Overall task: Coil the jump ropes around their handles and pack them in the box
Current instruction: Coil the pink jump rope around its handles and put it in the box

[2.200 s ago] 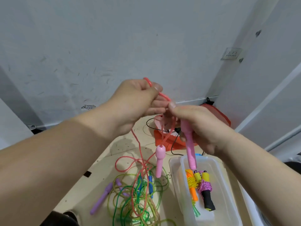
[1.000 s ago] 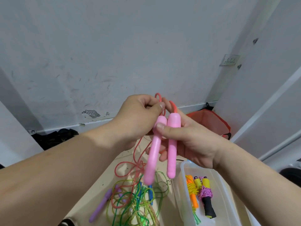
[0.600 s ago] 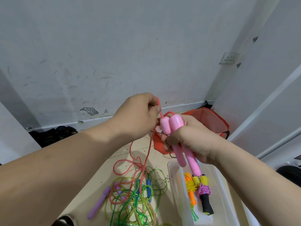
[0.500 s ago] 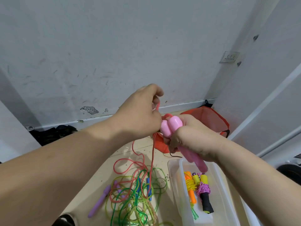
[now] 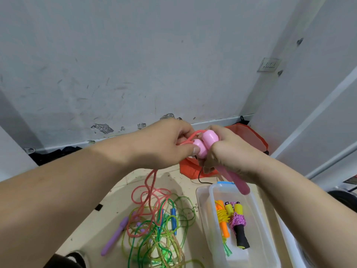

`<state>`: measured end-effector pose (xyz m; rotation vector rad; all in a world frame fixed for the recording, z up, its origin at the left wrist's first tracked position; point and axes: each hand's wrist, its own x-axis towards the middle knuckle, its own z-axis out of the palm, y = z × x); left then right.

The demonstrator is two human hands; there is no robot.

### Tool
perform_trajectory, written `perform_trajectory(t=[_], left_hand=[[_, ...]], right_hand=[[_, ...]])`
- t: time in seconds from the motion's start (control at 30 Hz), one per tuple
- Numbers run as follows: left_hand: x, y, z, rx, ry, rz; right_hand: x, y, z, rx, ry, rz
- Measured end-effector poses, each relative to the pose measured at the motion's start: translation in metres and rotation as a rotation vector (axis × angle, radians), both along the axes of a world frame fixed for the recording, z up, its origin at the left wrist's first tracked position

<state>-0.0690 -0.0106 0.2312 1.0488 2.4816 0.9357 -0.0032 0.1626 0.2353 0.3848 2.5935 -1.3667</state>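
Observation:
My right hand [image 5: 229, 157] grips the two pink handles [image 5: 207, 141] side by side, their tips pointing down over the clear plastic box [image 5: 257, 242]. My left hand [image 5: 166, 144] pinches the coral-pink rope [image 5: 152, 182] close to the handle tops, where a loop shows between the hands. The rest of that rope hangs down into a tangle on the floor. Inside the box lie two coiled ropes, an orange and yellow one [image 5: 222, 219] and a pink one with yellow and black handles [image 5: 239, 227].
A tangle of green ropes [image 5: 158, 236] with blue handles [image 5: 173, 219] and a purple handle [image 5: 114, 238] covers the tiled floor left of the box. An orange bag [image 5: 249, 136] lies by the wall corner. A black cable [image 5: 201, 178] runs behind the box.
My right hand has closed round both pink handles and tilted them down over the box. My left hand came down from above and now pulls the rope across the handle tops.

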Motion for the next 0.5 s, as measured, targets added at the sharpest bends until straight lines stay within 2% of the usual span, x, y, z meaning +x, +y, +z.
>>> perform_trajectory(t=[0.17, 0.3, 0.5], left_hand=[[-0.002, 0.002, 0.004, -0.053, 0.074, 0.070], [-0.005, 0.002, 0.007, -0.032, 0.096, 0.142], [-0.009, 0.001, 0.011, -0.005, 0.084, 0.270]], right_hand=[[0.005, 0.005, -0.004, -0.287, -0.036, 0.067], [0.008, 0.013, -0.005, -0.326, -0.016, 0.061], [0.014, 0.019, 0.000, -0.300, 0.041, 0.182]])
